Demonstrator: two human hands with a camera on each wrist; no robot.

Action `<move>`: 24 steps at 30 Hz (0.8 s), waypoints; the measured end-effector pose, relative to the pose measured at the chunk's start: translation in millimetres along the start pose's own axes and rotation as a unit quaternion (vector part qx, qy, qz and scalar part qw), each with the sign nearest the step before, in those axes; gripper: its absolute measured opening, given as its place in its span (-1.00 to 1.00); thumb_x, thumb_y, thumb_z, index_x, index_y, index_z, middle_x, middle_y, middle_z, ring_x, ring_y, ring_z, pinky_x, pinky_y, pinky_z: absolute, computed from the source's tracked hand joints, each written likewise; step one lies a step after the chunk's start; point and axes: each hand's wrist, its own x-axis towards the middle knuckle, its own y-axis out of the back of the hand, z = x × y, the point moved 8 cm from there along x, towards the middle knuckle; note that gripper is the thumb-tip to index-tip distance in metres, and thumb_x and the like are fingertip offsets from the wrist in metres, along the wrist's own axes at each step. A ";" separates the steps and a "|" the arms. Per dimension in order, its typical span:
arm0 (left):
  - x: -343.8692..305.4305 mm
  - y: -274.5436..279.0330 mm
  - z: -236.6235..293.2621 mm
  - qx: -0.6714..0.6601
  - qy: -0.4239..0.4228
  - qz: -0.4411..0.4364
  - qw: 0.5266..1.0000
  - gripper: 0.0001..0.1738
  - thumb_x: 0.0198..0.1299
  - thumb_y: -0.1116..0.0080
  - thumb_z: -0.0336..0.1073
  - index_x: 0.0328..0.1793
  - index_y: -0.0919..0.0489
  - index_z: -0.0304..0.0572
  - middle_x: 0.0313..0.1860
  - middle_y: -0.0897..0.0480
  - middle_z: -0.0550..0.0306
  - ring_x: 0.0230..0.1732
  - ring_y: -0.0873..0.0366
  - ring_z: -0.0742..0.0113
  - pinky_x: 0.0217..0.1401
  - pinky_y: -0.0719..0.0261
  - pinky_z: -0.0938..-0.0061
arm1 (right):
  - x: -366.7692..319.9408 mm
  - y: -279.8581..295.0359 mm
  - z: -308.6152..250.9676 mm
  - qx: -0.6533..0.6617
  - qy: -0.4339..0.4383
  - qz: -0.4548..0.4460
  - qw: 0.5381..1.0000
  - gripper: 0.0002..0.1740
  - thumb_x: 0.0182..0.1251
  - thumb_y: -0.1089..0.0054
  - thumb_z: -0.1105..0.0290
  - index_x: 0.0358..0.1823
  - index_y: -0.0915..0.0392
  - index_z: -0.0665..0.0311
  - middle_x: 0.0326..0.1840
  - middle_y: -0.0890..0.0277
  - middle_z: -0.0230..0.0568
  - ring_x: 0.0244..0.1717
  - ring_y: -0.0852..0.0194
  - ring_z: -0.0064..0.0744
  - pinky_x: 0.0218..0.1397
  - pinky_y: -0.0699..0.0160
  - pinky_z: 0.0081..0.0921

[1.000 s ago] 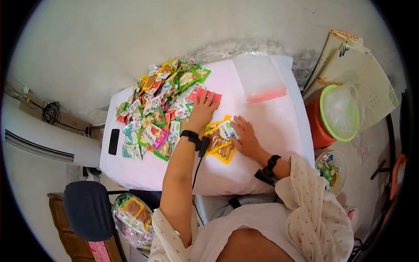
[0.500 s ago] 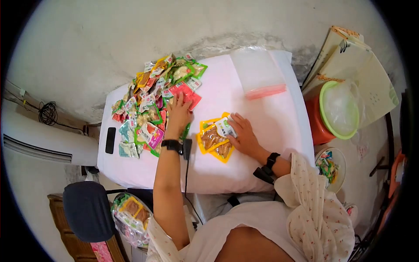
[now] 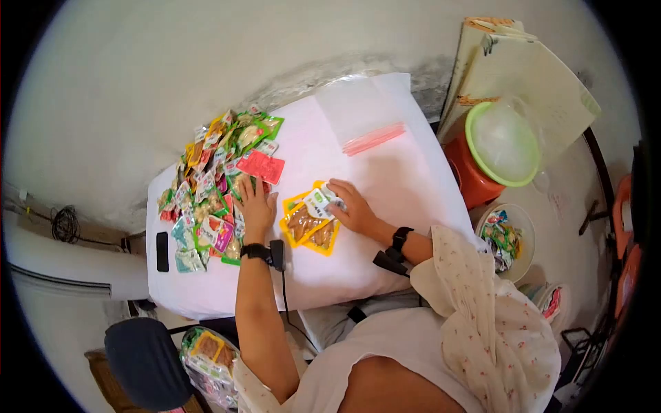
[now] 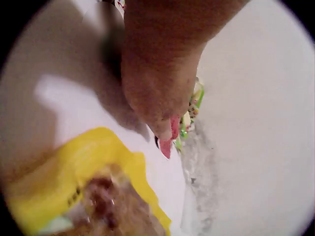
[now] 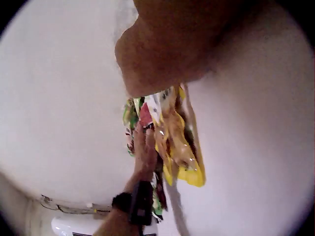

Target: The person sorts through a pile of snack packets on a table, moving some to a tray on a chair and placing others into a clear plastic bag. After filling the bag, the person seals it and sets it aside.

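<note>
My left hand point(image 3: 256, 210) lies at the right side of a heap of food packets point(image 3: 206, 193), its fingers extended among them. Just beyond its fingertips is a flat red packet point(image 3: 261, 166) on top of the heap. My right hand point(image 3: 354, 208) grips two overlapping yellow-edged packets point(image 3: 310, 224) by their white-labelled end, its thumb on the near side. Brown food shows through their clear windows. In the right wrist view the yellow packets point(image 5: 177, 142) hang out from under the hand. The left wrist view has one yellow packet point(image 4: 113, 172) close up.
A clear zip bag point(image 3: 361, 113) with a red seal lies at the table's back. A black phone point(image 3: 162, 252) is at the left edge. Right of the table stand an orange bucket with a green-rimmed basin point(image 3: 471, 148) and a tub of packets point(image 3: 523, 241).
My left hand has carried the red packet left onto the heap, let go and drawn back toward me. The right hand keeps hold of the yellow packets. The head view has shifted right.
</note>
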 end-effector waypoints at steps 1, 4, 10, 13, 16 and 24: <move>-1.7 5.0 1.8 0.004 0.015 0.001 1.000 -0.29 0.19 -0.09 -0.14 0.46 -0.17 -0.06 0.53 0.03 -0.16 0.51 0.12 -0.17 0.43 0.26 -0.27 | 4.3 10.1 1.7 -0.003 0.000 0.007 1.000 -0.51 0.15 -0.22 0.33 0.12 -0.41 0.31 0.16 -0.36 0.07 0.23 -0.26 -0.02 0.27 -0.27 -0.23; -31.1 16.5 24.4 -0.082 -0.019 0.024 0.996 -0.31 0.19 -0.07 -0.16 0.46 -0.19 -0.07 0.51 0.00 -0.23 0.50 0.11 -0.23 0.42 0.23 -0.26 | 27.8 49.9 24.7 -0.103 0.001 0.068 0.992 -0.68 0.13 -0.23 0.36 -0.07 -0.55 0.29 -0.08 -0.55 -0.08 0.04 -0.43 -0.07 0.15 -0.36 -0.19; -117.2 31.6 113.4 -0.227 -0.074 0.016 0.971 -0.28 0.13 -0.16 -0.11 0.42 -0.24 -0.11 0.49 -0.03 -0.25 0.49 0.12 -0.30 0.37 0.09 -0.25 | 92.0 123.9 67.4 -0.329 0.060 0.067 0.940 -0.66 0.06 -0.21 0.41 -0.06 -0.56 0.20 -0.12 -0.45 -0.11 0.02 -0.36 -0.11 0.07 -0.28 -0.22; -132.2 30.9 133.7 -0.173 -0.048 -0.007 0.984 -0.25 0.11 -0.19 -0.09 0.42 -0.24 -0.12 0.50 -0.01 -0.25 0.50 0.15 -0.30 0.38 0.10 -0.23 | 102.6 122.4 83.0 -0.366 0.086 0.020 0.927 -0.77 0.05 -0.20 0.39 -0.21 -0.62 0.18 -0.16 -0.46 -0.16 -0.01 -0.36 -0.19 0.04 -0.25 -0.24; -136.0 27.3 137.7 -0.176 -0.058 0.009 0.983 -0.26 0.11 -0.19 -0.11 0.42 -0.24 -0.10 0.50 0.00 -0.23 0.50 0.15 -0.27 0.39 0.11 -0.22 | 110.6 117.2 88.8 -0.359 0.068 -0.028 0.930 -0.88 0.06 -0.14 0.40 -0.40 -0.64 0.19 -0.23 -0.49 -0.23 -0.07 -0.38 -0.23 -0.03 -0.28 -0.25; -130.2 14.8 134.8 -0.134 -0.070 -0.006 0.988 -0.34 0.14 -0.14 -0.14 0.41 -0.30 0.01 0.50 -0.03 -0.21 0.50 0.10 -0.23 0.40 0.12 -0.20 | 121.6 131.0 75.9 -0.308 0.034 0.063 0.949 -0.94 0.13 -0.15 0.43 -0.44 -0.57 0.23 -0.34 -0.49 -0.25 -0.21 -0.41 -0.18 -0.19 -0.34 -0.28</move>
